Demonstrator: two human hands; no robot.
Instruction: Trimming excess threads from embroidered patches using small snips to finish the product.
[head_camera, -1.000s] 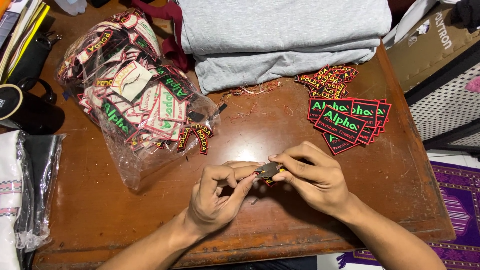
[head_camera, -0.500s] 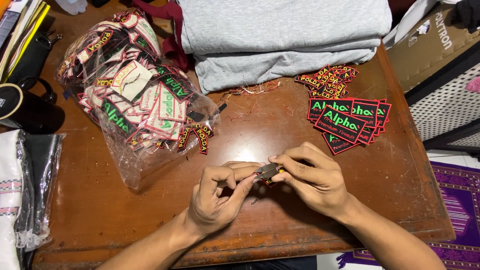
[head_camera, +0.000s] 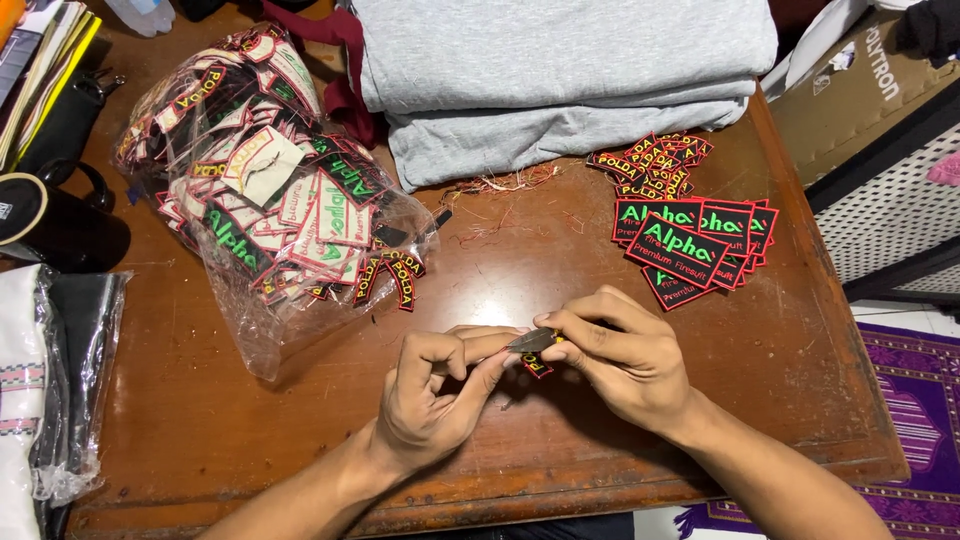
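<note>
1. Black and red, a small embroidered patch (head_camera: 535, 364) sits pinched between the two hands, just above the tabletop (head_camera: 500, 290) near its front edge.
2. The left hand (head_camera: 435, 400) curls inward, thumb and forefinger closed on the patch's left end, forearm coming in from the lower left.
3. The right hand (head_camera: 625, 355) grips a small dark cutting tool (head_camera: 530, 340), its fingers bent over it and its tip laid against the patch; the forearm runs off to the lower right.
4. To the left lies a clear plastic bag (head_camera: 270, 215) stuffed with patches.
5. To the upper right lies a pile of larger black patches (head_camera: 690, 245), with small curved ones (head_camera: 655, 160) behind it.
6. Folded grey cloth (head_camera: 560, 80) lies at the far edge, loose threads (head_camera: 500, 185) in front of it.
</note>
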